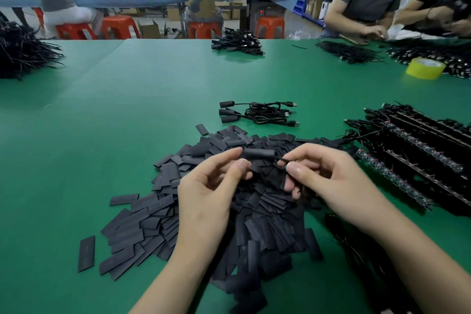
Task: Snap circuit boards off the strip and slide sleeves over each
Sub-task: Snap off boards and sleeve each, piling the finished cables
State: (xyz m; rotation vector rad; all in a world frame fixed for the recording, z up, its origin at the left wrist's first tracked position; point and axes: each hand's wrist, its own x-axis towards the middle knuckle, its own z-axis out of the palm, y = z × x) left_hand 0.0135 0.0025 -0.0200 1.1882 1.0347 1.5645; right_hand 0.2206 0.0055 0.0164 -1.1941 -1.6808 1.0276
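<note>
Pinched at one end by the left hand [209, 186] and at its cable end by the curled right hand [328, 181], black sleeve [258, 153] just above the heap of flat sleeves [158, 224] on the green table [127, 109], board strips [418, 150] at right, sleeved cables [260, 113] beyond.

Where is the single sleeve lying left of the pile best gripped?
Probably across its two long edges near the middle, coming from above: the sleeve lies flat on the table, apart from the pile, with both edges free.
</note>
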